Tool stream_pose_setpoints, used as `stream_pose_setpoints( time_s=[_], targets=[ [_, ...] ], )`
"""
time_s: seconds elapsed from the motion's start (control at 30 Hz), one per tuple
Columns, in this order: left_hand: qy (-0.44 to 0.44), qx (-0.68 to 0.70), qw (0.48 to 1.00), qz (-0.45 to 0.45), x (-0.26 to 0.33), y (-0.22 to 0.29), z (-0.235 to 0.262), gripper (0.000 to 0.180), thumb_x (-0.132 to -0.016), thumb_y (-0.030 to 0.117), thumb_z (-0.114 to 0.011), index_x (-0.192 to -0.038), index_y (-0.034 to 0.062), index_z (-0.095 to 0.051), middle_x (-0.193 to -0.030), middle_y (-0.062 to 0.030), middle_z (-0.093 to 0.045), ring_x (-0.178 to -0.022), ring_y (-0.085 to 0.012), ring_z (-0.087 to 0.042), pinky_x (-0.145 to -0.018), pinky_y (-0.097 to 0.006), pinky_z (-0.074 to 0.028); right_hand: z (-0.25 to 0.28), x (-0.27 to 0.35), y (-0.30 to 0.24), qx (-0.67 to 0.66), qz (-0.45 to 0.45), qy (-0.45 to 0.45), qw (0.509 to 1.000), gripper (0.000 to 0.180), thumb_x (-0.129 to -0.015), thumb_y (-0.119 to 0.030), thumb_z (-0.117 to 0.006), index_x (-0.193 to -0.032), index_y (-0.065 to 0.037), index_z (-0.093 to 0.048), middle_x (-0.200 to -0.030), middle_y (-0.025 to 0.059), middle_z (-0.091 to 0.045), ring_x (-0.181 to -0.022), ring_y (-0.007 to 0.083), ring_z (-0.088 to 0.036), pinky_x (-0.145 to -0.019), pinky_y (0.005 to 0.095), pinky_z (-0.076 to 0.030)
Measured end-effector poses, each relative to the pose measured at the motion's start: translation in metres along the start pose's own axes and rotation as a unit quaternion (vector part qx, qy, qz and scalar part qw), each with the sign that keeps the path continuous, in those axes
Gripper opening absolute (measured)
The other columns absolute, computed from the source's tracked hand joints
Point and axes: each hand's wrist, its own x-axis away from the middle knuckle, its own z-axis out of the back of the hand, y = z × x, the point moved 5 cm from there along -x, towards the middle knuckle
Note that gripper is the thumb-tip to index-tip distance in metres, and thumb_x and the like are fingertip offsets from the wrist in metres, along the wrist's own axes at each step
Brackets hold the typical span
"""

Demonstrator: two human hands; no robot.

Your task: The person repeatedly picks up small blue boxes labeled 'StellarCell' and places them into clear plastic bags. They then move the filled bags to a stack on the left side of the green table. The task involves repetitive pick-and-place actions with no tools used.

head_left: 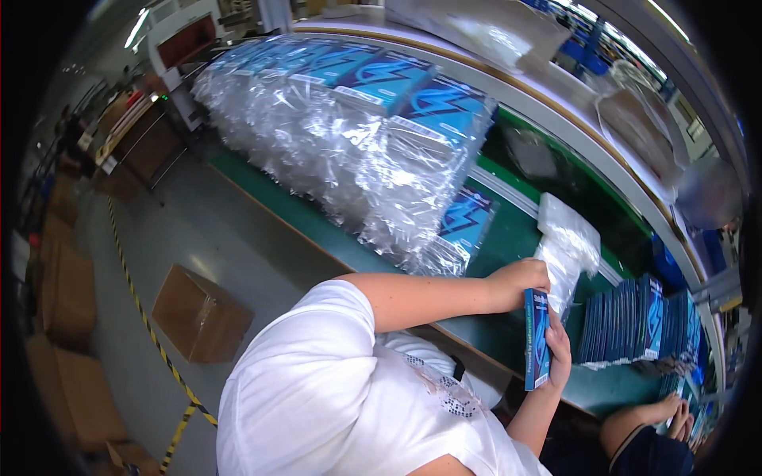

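Note:
A slim blue box [536, 339] with a narrow printed side stands on end in front of me. My right hand [558, 353] is wrapped round it from its right side and lower end. My left hand [520, 284] is closed at the box's upper end, its fingertips hidden; whether it grips the box or clear film cannot be made out. Just beyond both hands lies a pile of clear plastic bags [565, 242] on the green worktable [508, 242].
Stacked blue boxes in clear wrap [429, 111] fill the table's left. Unwrapped dark-blue boxes [623, 321] stand in rows at right. Another person's hands [675, 416] are at the lower right. A shelf edge [603, 131] runs behind; a cardboard carton [198, 313] sits on the floor.

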Motion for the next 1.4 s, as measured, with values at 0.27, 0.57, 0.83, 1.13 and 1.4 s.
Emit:
stream_pose_setpoints(
  time_s=[0.27, 0.57, 0.83, 1.13, 1.4],
  targets=[
    [0.015, 0.236, 0.907, 0.348, 0.006, -0.017, 0.012, 0.011, -0.074, 0.003, -0.065, -0.084, -0.0013, -0.064, -0.063, -0.0105, -0.062, -0.055, -0.0156, -0.061, -0.048, -0.028, -0.048, 0.023, 0.009, -0.008, 0.064, 0.019, 0.05, 0.997, 0.059, -0.083, -0.002, -0.06, -0.133, 0.013, -0.033, -0.113, 0.0202, -0.057, -0.094, 0.0203, -0.062, -0.084, 0.0309, -0.051],
    [0.024, -0.026, 0.994, 0.108, 0.006, -0.007, 0.004, 0.013, -0.071, 0.001, -0.06, -0.083, -0.0014, -0.062, -0.073, -0.0176, -0.063, -0.066, -0.0296, -0.063, -0.062, -0.037, -0.049, 0.021, 0.01, -0.008, 0.185, 0.111, 0.158, 0.963, 0.032, -0.087, -0.004, -0.059, -0.114, 0.008, -0.048, -0.096, 0.0127, -0.061, -0.082, 0.0145, -0.061, -0.073, 0.0263, -0.05],
    [-0.036, 0.176, 0.93, 0.319, 0.009, 0.035, 0.023, 0.042, -0.081, 0.022, -0.066, -0.111, -0.0053, -0.052, -0.088, -0.018, -0.063, -0.079, -0.0244, -0.062, -0.068, -0.034, -0.048, 0.001, 0.02, -0.015, 0.144, 0.206, 0.296, 0.922, 0.023, -0.088, -0.016, -0.063, -0.073, -0.006, -0.05, -0.073, 0.0042, -0.059, -0.063, 0.0095, -0.058, -0.057, 0.0226, -0.048],
    [0.17, 0.479, 0.768, 0.389, 0.018, 0.014, 0.005, 0.027, -0.083, 0.005, -0.057, -0.107, -0.005, -0.049, -0.096, -0.0121, -0.06, -0.084, -0.0168, -0.059, -0.074, -0.03, -0.049, -0.025, 0.016, -0.008, 0.332, 0.126, 0.122, 0.927, 0.059, -0.077, -0.016, -0.071, -0.126, 0.004, -0.045, -0.092, 0.0075, -0.059, -0.065, 0.0081, -0.053, -0.051, 0.0194, -0.042],
    [-0.037, 0.56, 0.762, 0.324, 0.017, 0.059, -0.019, 0.033, -0.09, 0.019, -0.058, -0.113, -0.0028, -0.049, -0.105, -0.0095, -0.058, -0.094, -0.0162, -0.059, -0.08, -0.03, -0.051, -0.048, 0.034, -0.059, 0.514, 0.439, 0.284, 0.68, 0.045, -0.08, -0.002, -0.048, -0.124, 0.001, -0.051, -0.113, 0.0121, -0.057, -0.104, 0.0245, -0.055, -0.095, 0.0297, -0.04]
  ],
)
